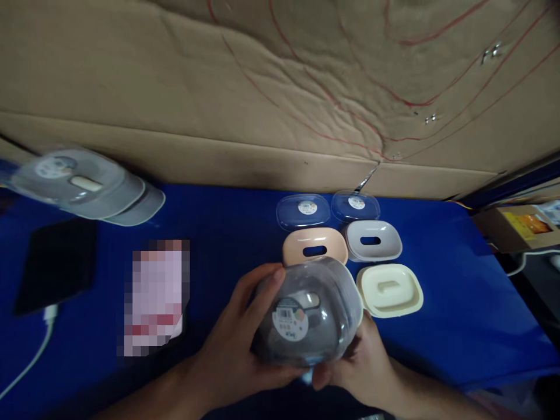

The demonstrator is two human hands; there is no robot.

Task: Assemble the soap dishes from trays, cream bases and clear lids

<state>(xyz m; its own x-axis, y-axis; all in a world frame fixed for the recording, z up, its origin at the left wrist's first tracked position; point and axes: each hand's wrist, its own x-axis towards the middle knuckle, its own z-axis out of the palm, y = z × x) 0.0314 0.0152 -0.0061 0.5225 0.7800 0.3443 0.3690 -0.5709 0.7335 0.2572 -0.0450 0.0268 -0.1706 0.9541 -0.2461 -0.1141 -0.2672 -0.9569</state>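
My left hand (238, 335) wraps the left side of a lidded plastic box (324, 335), fingers over its clear lid with a round label. My right hand (365, 364) grips the box's lower right side; its fingertips are partly hidden beneath. The box is tilted, its label facing me. Just beyond it lies a peach tray with an oval slot (294, 242), partly covered by the box. Beside that sit a grey slotted tray (385, 236) and a cream tray (409, 291). Two clear lids with round labels, a left lid (291, 216) and a right lid (370, 204), lie behind the trays.
A grey lidded container stack (126, 201) stands at the back left. Near it are a dark flat device (59, 268) with a white cable (37, 350) and a pixelated pink item (153, 286). Cardboard (219, 87) walls the back of the blue table (472, 309). A carton (511, 230) stands right.
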